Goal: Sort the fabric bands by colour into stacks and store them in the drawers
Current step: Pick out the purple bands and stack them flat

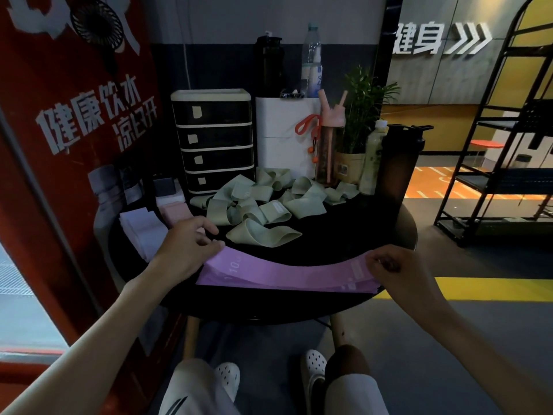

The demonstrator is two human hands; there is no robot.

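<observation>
Left hand [185, 250] pinched one end of the purple band stack [284, 275] and right hand [395, 271] pinched the other, the stack lying flat at the near edge of the table [344, 235]; loose green bands [263, 205] were heaped at its middle, the drawer unit [214, 142] at its far left

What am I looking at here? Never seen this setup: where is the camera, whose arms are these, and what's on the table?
No machine here: a person wears a camera on the head, so this one picture looks down at their own arms. The left hand and right hand each pinch one end of a flat stack of purple bands at the near edge of a round black table. Behind lie a loose heap of green bands, a pale stack and a pink stack at left, and a drawer unit with its drawers shut.
</observation>
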